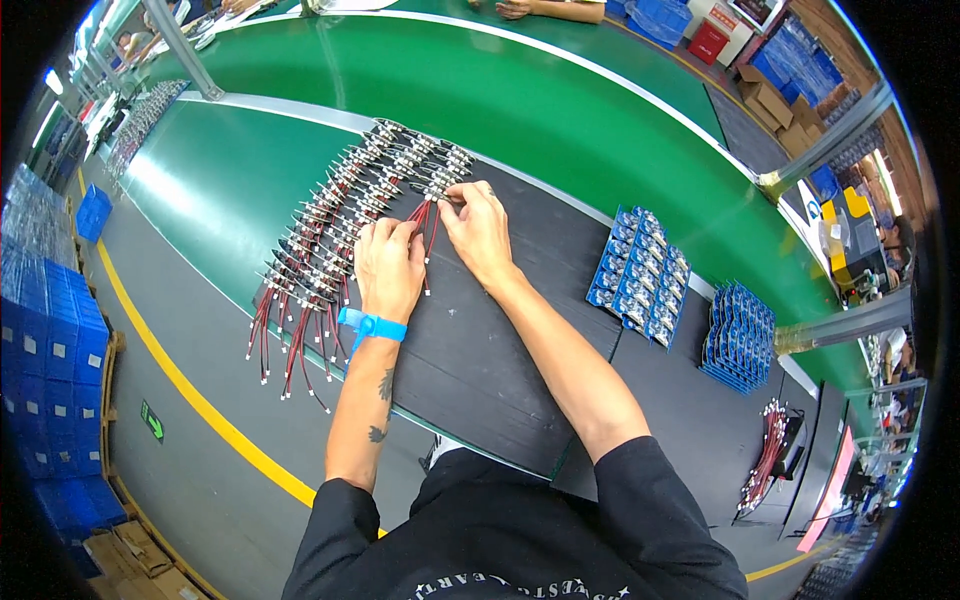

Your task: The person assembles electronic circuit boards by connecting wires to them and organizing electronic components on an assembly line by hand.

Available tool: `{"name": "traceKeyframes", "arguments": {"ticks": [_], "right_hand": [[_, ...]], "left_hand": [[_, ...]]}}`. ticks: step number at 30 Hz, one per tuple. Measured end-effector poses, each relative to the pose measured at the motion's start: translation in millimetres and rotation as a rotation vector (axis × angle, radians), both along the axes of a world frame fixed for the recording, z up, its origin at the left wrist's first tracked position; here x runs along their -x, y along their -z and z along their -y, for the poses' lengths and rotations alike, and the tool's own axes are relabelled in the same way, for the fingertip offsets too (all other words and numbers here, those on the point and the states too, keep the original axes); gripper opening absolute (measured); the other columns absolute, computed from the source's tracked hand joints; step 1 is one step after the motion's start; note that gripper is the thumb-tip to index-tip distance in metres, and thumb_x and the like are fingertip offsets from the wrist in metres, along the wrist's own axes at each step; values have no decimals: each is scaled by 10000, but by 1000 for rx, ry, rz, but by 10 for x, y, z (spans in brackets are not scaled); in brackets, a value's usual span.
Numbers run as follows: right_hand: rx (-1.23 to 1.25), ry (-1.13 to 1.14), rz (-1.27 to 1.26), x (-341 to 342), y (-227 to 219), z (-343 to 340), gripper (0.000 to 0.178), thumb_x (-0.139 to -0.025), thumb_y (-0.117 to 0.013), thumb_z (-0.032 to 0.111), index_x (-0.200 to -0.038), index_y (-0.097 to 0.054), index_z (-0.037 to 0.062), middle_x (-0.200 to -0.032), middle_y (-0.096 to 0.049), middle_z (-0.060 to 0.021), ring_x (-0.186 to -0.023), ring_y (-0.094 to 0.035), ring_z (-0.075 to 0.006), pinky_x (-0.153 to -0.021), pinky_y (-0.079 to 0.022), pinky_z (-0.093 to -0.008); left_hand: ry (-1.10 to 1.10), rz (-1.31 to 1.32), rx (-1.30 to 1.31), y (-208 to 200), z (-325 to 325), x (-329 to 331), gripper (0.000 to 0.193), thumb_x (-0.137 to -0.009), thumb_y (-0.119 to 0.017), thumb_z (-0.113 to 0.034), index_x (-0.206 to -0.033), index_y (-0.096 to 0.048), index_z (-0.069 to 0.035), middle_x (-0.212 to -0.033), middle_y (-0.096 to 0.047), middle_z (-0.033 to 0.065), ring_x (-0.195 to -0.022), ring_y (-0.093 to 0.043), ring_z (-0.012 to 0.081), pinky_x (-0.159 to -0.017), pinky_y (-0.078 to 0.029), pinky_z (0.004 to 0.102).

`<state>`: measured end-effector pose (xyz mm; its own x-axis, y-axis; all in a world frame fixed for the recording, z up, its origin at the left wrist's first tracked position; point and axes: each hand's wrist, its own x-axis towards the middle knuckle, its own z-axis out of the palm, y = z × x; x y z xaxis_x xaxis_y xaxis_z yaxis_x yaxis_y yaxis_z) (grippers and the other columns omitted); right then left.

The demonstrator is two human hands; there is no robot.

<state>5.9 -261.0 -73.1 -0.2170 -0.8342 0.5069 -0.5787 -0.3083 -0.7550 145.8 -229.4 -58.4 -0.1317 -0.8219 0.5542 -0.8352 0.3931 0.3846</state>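
Note:
Rows of small silver parts with red and black wires (385, 185) lie close together on the black mat. The wires end in small white plugs, several of them hanging over the table's near edge. My left hand (390, 268), wearing a blue wristband (372, 326), is closed with curled fingertips on red and black wires (416, 214) beside the rows. At the right end of the rows, my right hand (478, 232) pinches a small wired part (434, 197) between thumb and forefinger. My fingertips partly hide what they grip.
Blue circuit-board panels (640, 275) lie to the right, with a stack of blue boards (738, 337) beyond. A bundle of red wires (768, 455) rests further right. Metal posts (835, 140) rise beside the green conveyor belt (480, 75). Blue crates (60, 370) stand left.

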Motion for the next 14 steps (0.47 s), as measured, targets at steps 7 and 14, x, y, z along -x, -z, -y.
{"name": "traceKeyframes", "arguments": {"ticks": [7,14], "right_hand": [[-75,-65,175,130,-56,-240,185,-806,-652,57,-975,-636,-16,-920,-615,-145,-718,-622,-230,-649,-512,-359],[-78,-144,447,610,-796,-1100,95,-890,-661,138,-890,-673,43,-658,-619,-10,-550,-542,-80,-484,-423,-223]], "left_hand": [[11,-29,40,-51,-14,12,163,-815,-696,-146,-960,-682,-73,-957,-614,61,-925,-566,264,-803,-446,397],[85,-47,81,-106,-47,81,101,-826,-672,-100,-913,-677,-48,-911,-617,105,-872,-580,299,-788,-464,399]]}}
